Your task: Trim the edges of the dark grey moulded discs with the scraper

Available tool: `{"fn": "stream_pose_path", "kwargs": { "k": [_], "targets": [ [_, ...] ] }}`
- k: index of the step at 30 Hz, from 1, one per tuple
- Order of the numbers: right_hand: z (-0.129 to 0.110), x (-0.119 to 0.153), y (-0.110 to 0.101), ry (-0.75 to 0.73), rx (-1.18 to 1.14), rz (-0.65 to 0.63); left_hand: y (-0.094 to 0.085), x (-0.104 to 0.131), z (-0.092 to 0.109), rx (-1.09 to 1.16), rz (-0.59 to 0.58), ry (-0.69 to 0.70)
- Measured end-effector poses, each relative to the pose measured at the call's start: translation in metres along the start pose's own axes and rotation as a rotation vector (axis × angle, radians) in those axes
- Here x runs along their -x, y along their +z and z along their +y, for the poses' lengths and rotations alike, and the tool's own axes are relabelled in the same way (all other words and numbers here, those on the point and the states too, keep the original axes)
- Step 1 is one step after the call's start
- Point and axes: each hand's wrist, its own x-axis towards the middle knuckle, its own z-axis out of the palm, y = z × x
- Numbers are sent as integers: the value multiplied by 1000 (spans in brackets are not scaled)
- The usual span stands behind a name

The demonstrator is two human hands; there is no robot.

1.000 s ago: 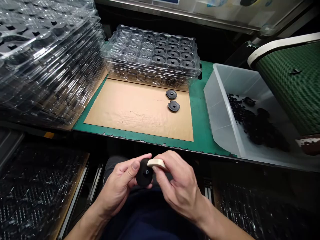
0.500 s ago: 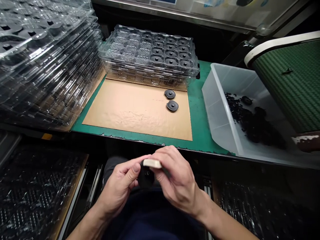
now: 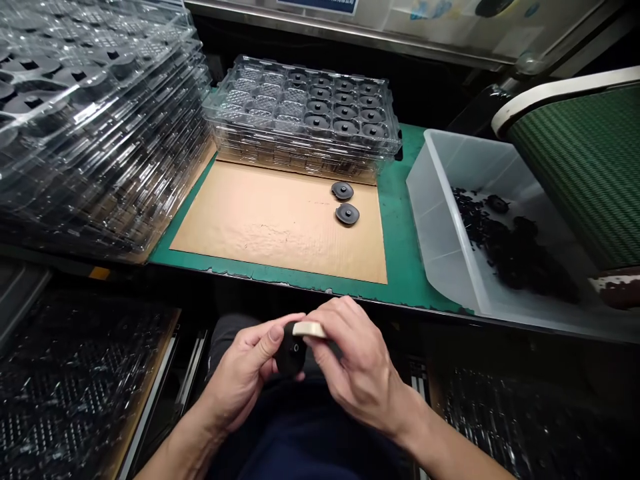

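My left hand (image 3: 250,367) pinches a black round plastic part (image 3: 291,352) between thumb and fingers, its face tilted toward me. My right hand (image 3: 353,363) is closed on a cream-coloured flat piece (image 3: 309,329), whose end lies against the top edge of the black part. What else the right fingers cover is hidden. Both hands are held in front of the bench edge, over my lap. On the cardboard sheet (image 3: 260,213) lie two black plastic discs (image 3: 343,191) with a small knob in the middle.
Behind the cardboard stands a stack of clear blister trays (image 3: 300,143), the top one partly filled with black discs. A taller tray stack (image 3: 125,133) is at left. At right, a translucent bin (image 3: 435,213) holds black pieces beside a green conveyor belt (image 3: 575,153).
The view has shifted slightly. More of the black part's face shows below the cream-coloured piece. Both hands keep their hold.
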Motion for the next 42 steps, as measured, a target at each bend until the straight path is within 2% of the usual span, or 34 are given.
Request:
{"fn": "stream_pose_path", "kwargs": {
  "k": [3, 5, 6, 8, 10, 12, 14, 16, 19, 21, 22, 24, 26, 28, 30, 32, 36, 38, 40, 42],
  "targets": [
    [1, -2, -6, -210, 47, -89, 0, -1, -1, 36, -110, -133],
    [0, -3, -5, -197, 75, -41, 3, -2, -2, 104, -109, -137],
    [-1, -2, -3, -117, 64, 14, 4, -2, -2, 136, -72, -92],
    [-2, 0, 4, 153, -65, 62, 7, -4, -2, 162, 57, 69],
    [-3, 2, 10, 400, -256, -14, 9, -4, -2, 126, 173, 229],
    [-3, 4, 14, 459, -329, -54, 7, -5, -2, 87, 219, 301],
    [-2, 3, 14, 351, -251, 33, 4, -4, -1, 51, 190, 249],
    [1, 2, 9, 181, -142, 102, 0, -4, -1, 13, 101, 122],
    [4, -1, 0, -89, -39, 11, -2, -4, -2, 33, -57, -61],
    [5, -2, -3, -190, 24, -28, 0, -4, -4, 108, -93, -105],
    [4, -2, -3, -166, 36, -3, 1, -4, -5, 148, -76, -90],
    [2, -1, 0, 43, -35, 63, 3, -4, -6, 204, 5, 21],
    [-2, 1, 5, 304, -203, 30, 5, -4, -5, 204, 87, 169],
    [-4, 2, 9, 396, -292, -32, 5, -4, -3, 180, 126, 248],
    [-4, 2, 8, 307, -228, 8, 4, -4, -1, 153, 104, 209],
    [-1, 0, 4, 159, -118, 50, 2, -4, 0, 120, 36, 88],
    [7, -6, -8, -158, -14, -101, -2, -4, -4, 113, -106, -144],
    [9, -7, -10, -261, 46, -141, -2, -4, -7, 162, -138, -193],
    [7, -6, -8, -188, 98, -55, -2, -5, -8, 232, -102, -133],
    [3, -5, -3, 69, 28, 2, -1, -7, -8, 269, -14, 27]
  ]
}}
